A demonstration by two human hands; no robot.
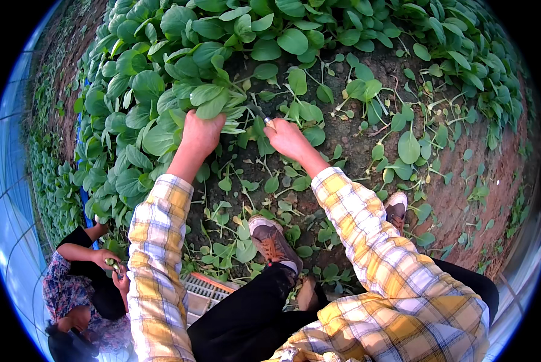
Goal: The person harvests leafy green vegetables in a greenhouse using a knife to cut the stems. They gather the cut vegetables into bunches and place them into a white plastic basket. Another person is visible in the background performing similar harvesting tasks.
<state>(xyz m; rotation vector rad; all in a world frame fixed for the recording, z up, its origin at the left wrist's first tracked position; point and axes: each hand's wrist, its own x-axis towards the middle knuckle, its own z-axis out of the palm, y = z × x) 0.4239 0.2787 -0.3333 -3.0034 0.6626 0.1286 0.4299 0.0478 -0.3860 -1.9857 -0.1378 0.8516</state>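
My left hand (203, 131) is closed around a bunch of leafy greens (214, 100), their pale cut-looking stems pointing right. In my right hand (287, 138) is a small knife (267, 120) with a light handle and a metal collar. Its dark blade reaches up and left toward the stems of the bunch; whether it touches them I cannot tell. Dense standing greens (146, 86) crowd up to my left hand. Below and right of the knife, loose leaves (310, 113) lie scattered over dark soil (342, 122).
My shoe (274, 244) stands among fallen leaves, the other shoe (396, 210) farther right. A slatted plastic crate (202, 289) is partly hidden behind my left sleeve. At lower left another person (85, 289) holds something green. Blue sheeting (10, 190) runs along the left side.
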